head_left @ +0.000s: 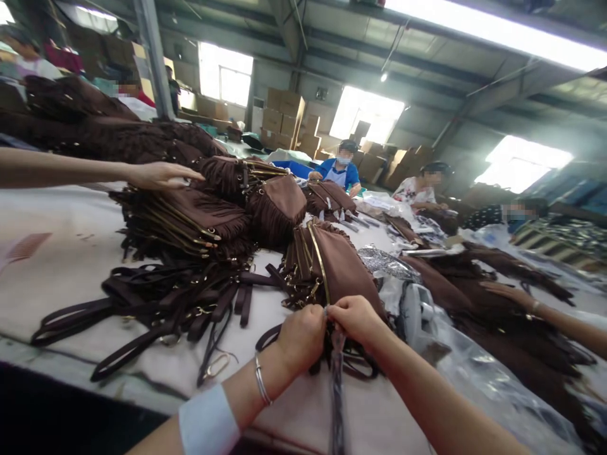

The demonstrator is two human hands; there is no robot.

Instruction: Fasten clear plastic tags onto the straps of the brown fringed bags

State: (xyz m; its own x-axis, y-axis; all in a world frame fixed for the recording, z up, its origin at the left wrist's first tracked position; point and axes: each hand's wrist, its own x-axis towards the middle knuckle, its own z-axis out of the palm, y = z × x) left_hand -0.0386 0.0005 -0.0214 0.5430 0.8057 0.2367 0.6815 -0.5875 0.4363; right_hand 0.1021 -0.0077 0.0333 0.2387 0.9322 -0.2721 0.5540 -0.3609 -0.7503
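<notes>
Beneath the grip of the left hand [300, 336] and the right hand [359, 319] lies a bench [85, 265] covered in pale cloth, its front edge running down from the far left into dark shadow. Well beyond the grip, the room rises to metal roof beams, with a bright window [226, 76] in the back wall, a post [154, 63] to the left, a long lamp [497, 28] overhead to the right and stacked cardboard boxes [283, 117] between.

Just past the fingers, a brown bag [344, 268] with a gold zip leans against others, filling the space ahead. Left of the grip, loose straps [184, 309] sprawl in a tangle with a gold clasp [219, 365] near the bench edge; behind them stands a pile of fringed bags [208, 212], where a co-worker's hand [164, 175] rests. Farther left lies a reddish comb [31, 246]. To the right, clear plastic [502, 392] crowds close to the forearm, and another person's hand [512, 297] lies on brown bags beyond it. A person in blue [339, 170] sits across the bench.

Both hands meet, clamped together on the upper end of a dark strap [337, 385], which hangs blurred and shiny below them; the fingers hide exactly what they pinch.
</notes>
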